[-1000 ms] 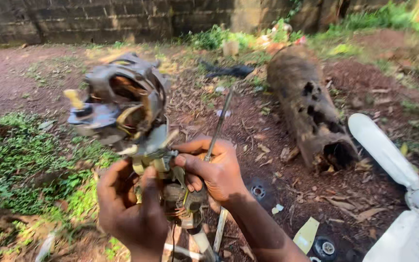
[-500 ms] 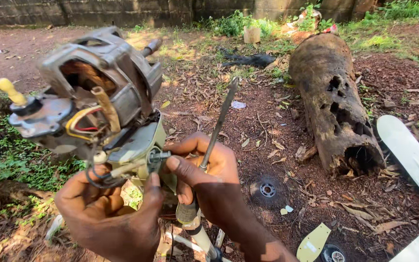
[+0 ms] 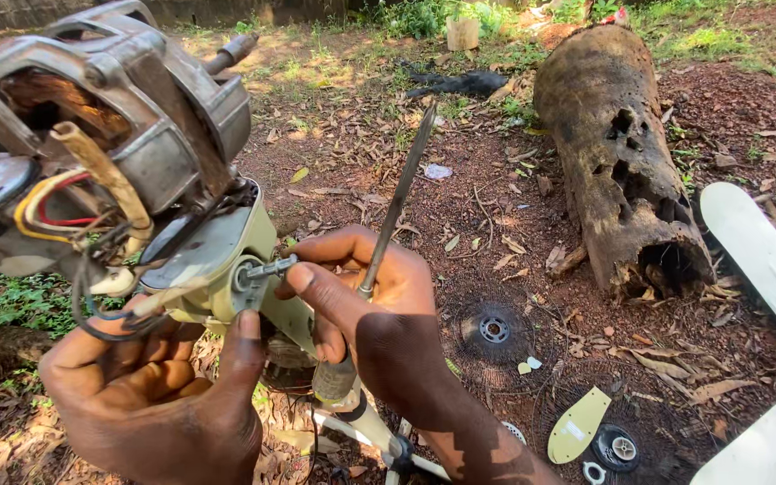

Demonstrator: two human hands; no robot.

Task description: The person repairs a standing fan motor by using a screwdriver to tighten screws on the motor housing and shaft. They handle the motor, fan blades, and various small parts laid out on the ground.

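The step in hand looks like stripping the fan motor point(image 3: 110, 117) from its cream neck point(image 3: 226, 260): the left hand point(image 3: 154, 395) is wrapped tight under the neck, holding the motor up above the leaf-strewn ground point(image 3: 496, 216), while the right hand point(image 3: 361, 287) pinches a bolt point(image 3: 267, 268) at the neck and also grips a screwdriver point(image 3: 397, 202), shaft pointing up. Freeing that bolt likely calls for steady finger turns – with the neck kept from twisting. The motor is grey and worn – copper windings, red and yellow wires showing; a log point(image 3: 621, 153) lies well right.
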